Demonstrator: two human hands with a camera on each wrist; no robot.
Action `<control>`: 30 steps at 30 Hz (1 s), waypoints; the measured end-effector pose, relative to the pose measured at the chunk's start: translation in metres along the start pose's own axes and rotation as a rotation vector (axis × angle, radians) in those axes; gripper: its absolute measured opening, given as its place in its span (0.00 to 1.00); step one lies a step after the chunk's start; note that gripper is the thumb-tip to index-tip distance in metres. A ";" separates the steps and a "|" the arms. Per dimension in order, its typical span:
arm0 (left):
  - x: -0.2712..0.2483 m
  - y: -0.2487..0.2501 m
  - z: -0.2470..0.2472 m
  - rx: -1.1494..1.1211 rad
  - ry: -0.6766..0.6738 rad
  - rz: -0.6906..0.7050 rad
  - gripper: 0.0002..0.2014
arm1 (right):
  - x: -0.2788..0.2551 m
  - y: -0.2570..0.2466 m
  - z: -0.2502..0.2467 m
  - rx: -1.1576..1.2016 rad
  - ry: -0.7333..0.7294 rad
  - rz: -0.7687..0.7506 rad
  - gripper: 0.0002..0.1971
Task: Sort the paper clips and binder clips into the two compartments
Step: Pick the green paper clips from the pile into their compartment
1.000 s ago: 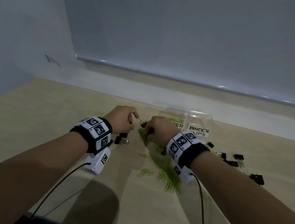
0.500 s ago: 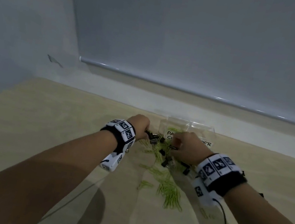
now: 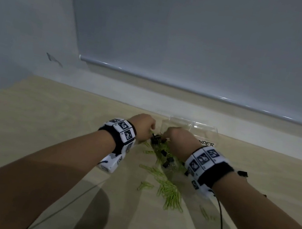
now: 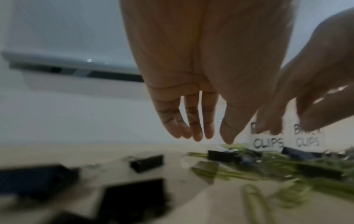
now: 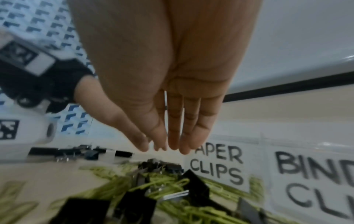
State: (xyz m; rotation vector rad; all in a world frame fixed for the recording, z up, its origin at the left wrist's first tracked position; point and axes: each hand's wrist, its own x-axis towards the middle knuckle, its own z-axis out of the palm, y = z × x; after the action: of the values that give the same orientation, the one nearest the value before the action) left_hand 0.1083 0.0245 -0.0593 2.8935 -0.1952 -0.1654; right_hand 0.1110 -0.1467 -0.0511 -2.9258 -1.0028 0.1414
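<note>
A clear two-compartment box (image 3: 203, 128) stands at the table's back edge, labelled PAPER CLIPS (image 5: 218, 164) on the left and BINDER CLIPS (image 5: 316, 181) on the right. In front of it, green paper clips (image 3: 170, 191) lie mixed with black binder clips (image 3: 168, 159). My left hand (image 3: 143, 127) hangs over the pile's left end, fingers (image 4: 197, 133) straight and pointing down, holding nothing. My right hand (image 3: 178, 139) hovers just right of it, in front of the box. Its fingers (image 5: 173, 142) are also straight, over a binder clip (image 5: 195, 186) and green clips (image 5: 168, 186).
More binder clips (image 4: 146, 162) lie on the table left of the pile, and one (image 3: 242, 173) sits beyond my right wrist. A few stray paper clips (image 3: 204, 212) lie nearer me. A grey wall ledge (image 3: 190, 90) runs behind the beige table (image 3: 41, 135).
Both hands have closed in on each other over the pile in front of the box. Black binder clips now lie gathered among the green clips between them.
</note>
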 end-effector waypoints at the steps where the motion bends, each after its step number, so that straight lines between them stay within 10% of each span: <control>1: 0.002 0.007 0.003 -0.026 -0.003 0.017 0.16 | 0.005 -0.005 0.003 -0.044 -0.023 -0.006 0.18; 17: -0.030 0.002 0.013 -0.292 -0.051 0.078 0.10 | -0.025 0.018 0.012 0.242 -0.035 -0.020 0.05; 26: -0.035 -0.044 -0.014 -0.201 0.098 -0.111 0.07 | -0.053 0.061 -0.005 1.091 0.312 0.269 0.03; 30: -0.044 -0.034 -0.010 -0.032 0.040 -0.064 0.13 | -0.069 0.097 -0.007 0.812 0.318 0.398 0.03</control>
State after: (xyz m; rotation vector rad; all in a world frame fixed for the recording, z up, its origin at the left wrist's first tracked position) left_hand 0.0702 0.0660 -0.0533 2.8699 -0.0914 -0.1210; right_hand 0.1172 -0.2658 -0.0459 -2.2415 -0.2118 0.0666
